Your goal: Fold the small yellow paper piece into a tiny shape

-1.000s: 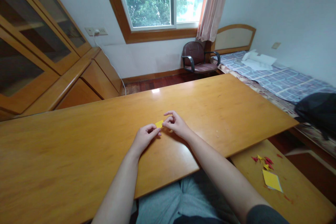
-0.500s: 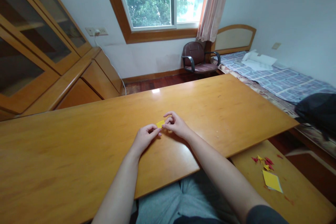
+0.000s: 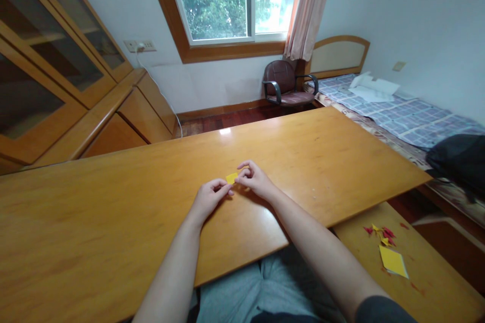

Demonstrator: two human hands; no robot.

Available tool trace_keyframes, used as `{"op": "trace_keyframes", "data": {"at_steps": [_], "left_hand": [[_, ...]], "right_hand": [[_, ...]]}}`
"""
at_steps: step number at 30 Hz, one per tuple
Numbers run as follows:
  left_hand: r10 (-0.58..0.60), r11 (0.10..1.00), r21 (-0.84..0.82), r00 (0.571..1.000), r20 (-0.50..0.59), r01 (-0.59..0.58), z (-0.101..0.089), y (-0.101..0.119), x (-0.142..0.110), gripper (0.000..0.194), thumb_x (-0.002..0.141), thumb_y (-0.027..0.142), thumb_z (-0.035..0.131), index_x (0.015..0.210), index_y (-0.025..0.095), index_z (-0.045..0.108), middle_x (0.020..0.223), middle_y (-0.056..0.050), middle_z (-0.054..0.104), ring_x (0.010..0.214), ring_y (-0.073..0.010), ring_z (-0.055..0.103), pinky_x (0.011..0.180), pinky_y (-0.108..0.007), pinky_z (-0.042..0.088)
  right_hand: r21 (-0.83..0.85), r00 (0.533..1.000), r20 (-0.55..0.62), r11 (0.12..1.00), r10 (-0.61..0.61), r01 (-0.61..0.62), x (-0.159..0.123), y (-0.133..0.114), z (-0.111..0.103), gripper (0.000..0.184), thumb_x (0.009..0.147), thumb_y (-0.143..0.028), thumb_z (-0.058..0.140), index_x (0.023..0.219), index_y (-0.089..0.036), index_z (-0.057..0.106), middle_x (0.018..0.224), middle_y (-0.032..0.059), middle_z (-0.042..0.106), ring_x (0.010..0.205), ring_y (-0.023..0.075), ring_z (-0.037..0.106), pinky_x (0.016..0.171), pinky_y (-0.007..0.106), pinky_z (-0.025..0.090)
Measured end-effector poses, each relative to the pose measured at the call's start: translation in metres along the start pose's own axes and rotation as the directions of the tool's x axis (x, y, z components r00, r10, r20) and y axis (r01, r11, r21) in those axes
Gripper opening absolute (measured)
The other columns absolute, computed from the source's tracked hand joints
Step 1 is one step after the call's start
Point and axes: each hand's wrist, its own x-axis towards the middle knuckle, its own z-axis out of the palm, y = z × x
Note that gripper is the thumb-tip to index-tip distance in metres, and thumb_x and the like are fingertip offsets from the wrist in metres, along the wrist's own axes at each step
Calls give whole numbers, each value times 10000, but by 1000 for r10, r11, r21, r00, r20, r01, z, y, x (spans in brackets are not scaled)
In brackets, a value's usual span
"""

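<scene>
A small yellow piece of paper (image 3: 232,178) is held between my two hands, just above or on the wooden table (image 3: 151,202). My left hand (image 3: 212,196) pinches its lower left edge between thumb and fingers. On its right side, my right hand (image 3: 254,180) grips it with the thumb and bent fingers, the index finger lifted and curved. Fingers cover part of the paper's edges, and any fold lines are too small to make out.
Right of me, a lower surface (image 3: 428,282) bears a stack of yellow paper (image 3: 394,261) and several small red and yellow folded paper pieces (image 3: 384,234). Beyond the table stand a chair (image 3: 282,83) and a bed with a black bag (image 3: 458,161). A cabinet (image 3: 94,126) lines the left.
Both hands stay almost in place on the yellow paper. My right hand has shifted very slightly to the right, and a little more of the paper shows.
</scene>
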Motion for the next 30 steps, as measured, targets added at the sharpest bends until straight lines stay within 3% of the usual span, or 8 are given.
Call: {"op": "trace_keyframes", "data": {"at_steps": [15,23,30], "left_hand": [[17,998,-53,998,-69,-20,1,-4,0,281,784,443,671,847,170,647,754,-50,730,696,-178,675,702,-293,532],[106,986,131,994,-39,-100,1,0,-1,264,788,447,683,771,186,651,728,-20,705,698,-172,643,678,-261,484],[93,995,47,991,-94,-89,-3,-8,2,276,815,454,661,798,179,675,742,-20,705,706,-163,639,697,-257,498]], "right_hand": [[0,997,-50,999,-52,52,1,0,-2,464,730,-350,761,1109,-207,535,710,-58,607,586,93,514,545,211,391],[-33,999,44,999,-10,12,-1,-2,0,415,751,-378,748,1085,-200,579,744,-42,606,585,89,514,508,201,384],[-103,999,52,994,-16,22,-2,-3,2,409,743,-350,756,1089,-195,600,725,-48,597,581,84,513,541,207,386]]}}
